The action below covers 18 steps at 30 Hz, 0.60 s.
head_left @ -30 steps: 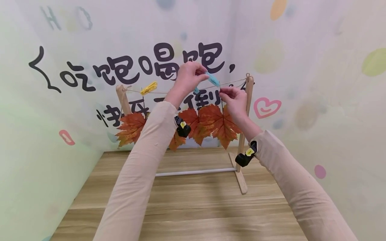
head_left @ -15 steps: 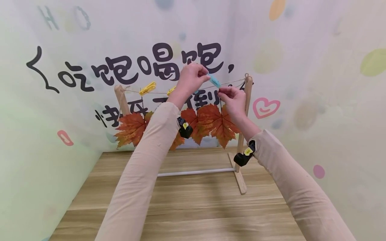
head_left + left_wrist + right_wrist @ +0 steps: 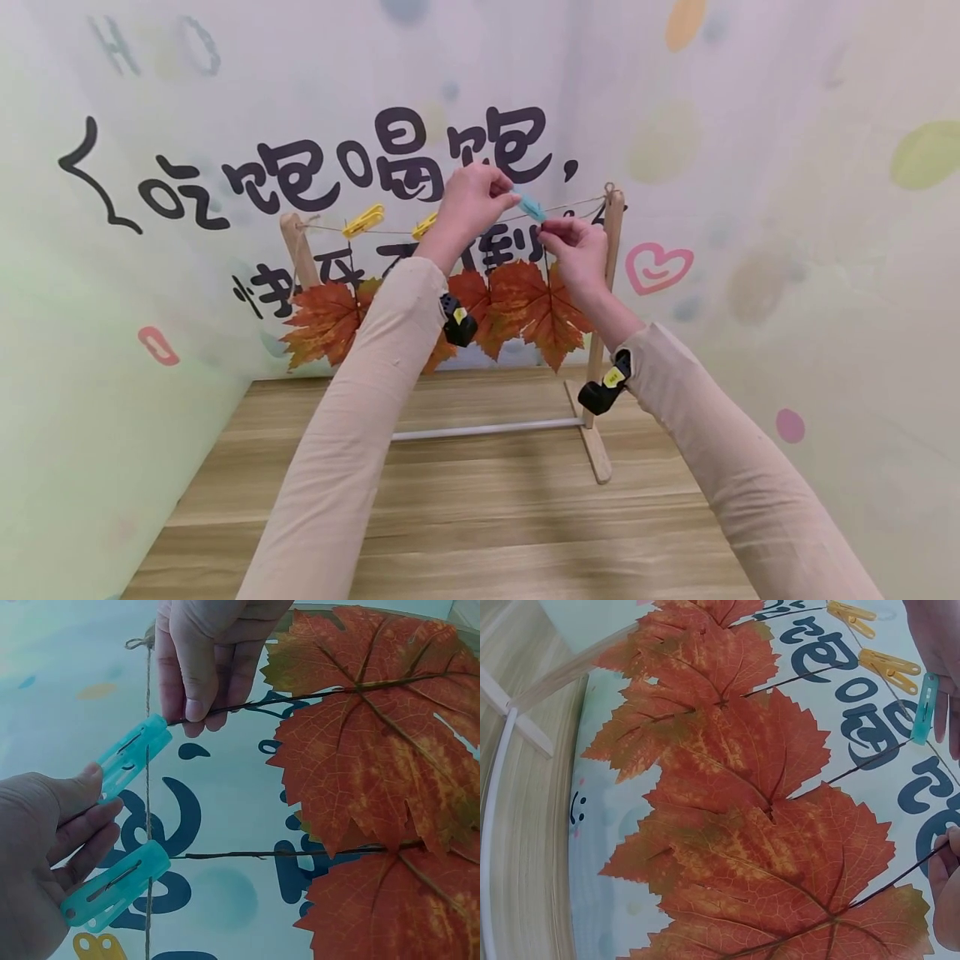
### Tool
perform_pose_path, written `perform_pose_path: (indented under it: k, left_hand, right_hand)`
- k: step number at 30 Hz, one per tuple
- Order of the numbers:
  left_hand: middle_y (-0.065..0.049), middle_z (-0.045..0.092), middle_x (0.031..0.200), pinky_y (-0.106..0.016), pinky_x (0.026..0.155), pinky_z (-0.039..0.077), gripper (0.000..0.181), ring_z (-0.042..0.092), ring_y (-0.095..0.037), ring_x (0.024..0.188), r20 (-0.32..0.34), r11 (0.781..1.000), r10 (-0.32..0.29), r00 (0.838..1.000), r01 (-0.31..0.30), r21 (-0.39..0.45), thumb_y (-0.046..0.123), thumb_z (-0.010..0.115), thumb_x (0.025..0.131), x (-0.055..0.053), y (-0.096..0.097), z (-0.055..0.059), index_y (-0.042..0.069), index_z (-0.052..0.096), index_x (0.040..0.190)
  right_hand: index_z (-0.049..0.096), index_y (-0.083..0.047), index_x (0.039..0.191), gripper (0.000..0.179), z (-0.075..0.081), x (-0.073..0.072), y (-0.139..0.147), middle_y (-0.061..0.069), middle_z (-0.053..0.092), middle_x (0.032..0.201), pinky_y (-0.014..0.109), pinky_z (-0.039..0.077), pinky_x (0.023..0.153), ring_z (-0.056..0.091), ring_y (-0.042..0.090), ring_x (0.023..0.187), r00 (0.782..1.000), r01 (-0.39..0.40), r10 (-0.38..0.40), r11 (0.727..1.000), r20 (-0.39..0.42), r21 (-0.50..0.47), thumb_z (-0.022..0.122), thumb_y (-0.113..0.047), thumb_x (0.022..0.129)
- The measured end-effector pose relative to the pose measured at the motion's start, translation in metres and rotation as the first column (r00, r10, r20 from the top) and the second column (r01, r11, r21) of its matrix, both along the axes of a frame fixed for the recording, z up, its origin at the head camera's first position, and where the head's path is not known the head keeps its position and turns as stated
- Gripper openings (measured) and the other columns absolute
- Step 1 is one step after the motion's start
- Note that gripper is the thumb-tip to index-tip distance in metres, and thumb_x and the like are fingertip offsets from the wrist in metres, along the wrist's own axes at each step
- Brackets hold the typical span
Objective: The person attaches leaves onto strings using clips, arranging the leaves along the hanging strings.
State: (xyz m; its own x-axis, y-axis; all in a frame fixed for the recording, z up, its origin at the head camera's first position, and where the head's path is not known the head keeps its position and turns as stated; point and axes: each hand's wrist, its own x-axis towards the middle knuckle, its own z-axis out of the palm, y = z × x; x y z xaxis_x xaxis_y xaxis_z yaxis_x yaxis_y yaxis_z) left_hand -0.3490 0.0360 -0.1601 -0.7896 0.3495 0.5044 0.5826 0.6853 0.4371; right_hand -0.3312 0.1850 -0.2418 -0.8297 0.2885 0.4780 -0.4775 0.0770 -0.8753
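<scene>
My left hand (image 3: 472, 204) pinches the handle end of a light blue clothespin (image 3: 135, 757) between thumb and fingers. The clothespin's tip lies across the twine (image 3: 148, 802). My right hand (image 3: 579, 250) pinches the thin dark stem (image 3: 247, 706) of an orange-red maple leaf (image 3: 551, 312). The stem's end meets the clothespin's tip in the left wrist view; whether it is clamped, I cannot tell. Just below, a second blue clothespin (image 3: 124, 889) sits on the twine and holds another stem (image 3: 232, 855). That leaf (image 3: 397, 907) overlaps the first.
Two yellow clothespins (image 3: 889, 661) hang more leaves (image 3: 705, 667) further left on the twine. Wooden posts (image 3: 611, 233) carry it at both ends, joined low down by a white rod (image 3: 487, 429). The frame stands on a wood-grain table (image 3: 480, 517) before a printed wall (image 3: 750, 167).
Both hands stay nearly in place, with the right hand slightly closer to the blue clothespin's tip. A second yellow clothespin, earlier hidden by the left forearm, shows. The head view has shifted slightly.
</scene>
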Motion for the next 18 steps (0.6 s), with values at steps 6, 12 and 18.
perform_pose_path:
  k: [6, 12, 18]
  left_hand:
    - [-0.004, 0.066, 0.097, -0.023, 0.075, 0.046, 0.027, 0.057, -0.014, 0.085, 0.012, 1.0, 0.017, 1.0, -0.016, -0.021, 0.026, 0.06, 0.088, -0.0006, 0.0001, -0.0014, 0.007, 0.066, 0.106]
    - [-0.004, 0.065, 0.099, -0.024, 0.075, 0.045, 0.031, 0.056, -0.015, 0.085, 0.008, 0.997, 0.016, 1.0, -0.015, -0.069, 0.027, 0.058, 0.089, -0.0014, 0.0009, -0.0007, 0.007, 0.064, 0.111]
    - [-0.003, 0.065, 0.107, -0.023, 0.072, 0.044, 0.034, 0.057, -0.015, 0.086, -0.003, 0.992, 0.02, 1.0, -0.02, -0.127, 0.03, 0.056, 0.09, -0.0015, 0.0011, 0.0002, 0.009, 0.063, 0.115]
  right_hand:
    - [0.064, 0.006, 0.098, 0.017, -0.001, -0.0006, -0.0004, 0.008, 0.067, 0.086, 0.023, 0.051, 0.078, 0.063, 0.015, 0.082, 1.0, 0.003, -0.004, 1.0, -0.007, -0.015, 0.063, 0.001, 0.081]
    - [0.063, 0.007, 0.099, 0.018, -0.0018, -0.0005, 0.0002, 0.015, 0.066, 0.092, 0.021, 0.051, 0.076, 0.063, 0.011, 0.079, 1.0, 0.0, -0.001, 0.999, -0.01, -0.037, 0.063, 0.002, 0.081]
    - [0.063, 0.007, 0.101, 0.021, -0.0026, 0.0008, 0.0008, 0.014, 0.065, 0.093, 0.023, 0.05, 0.08, 0.063, 0.012, 0.082, 1.0, -0.005, 0.005, 1.0, -0.007, -0.011, 0.063, 0.0, 0.082]
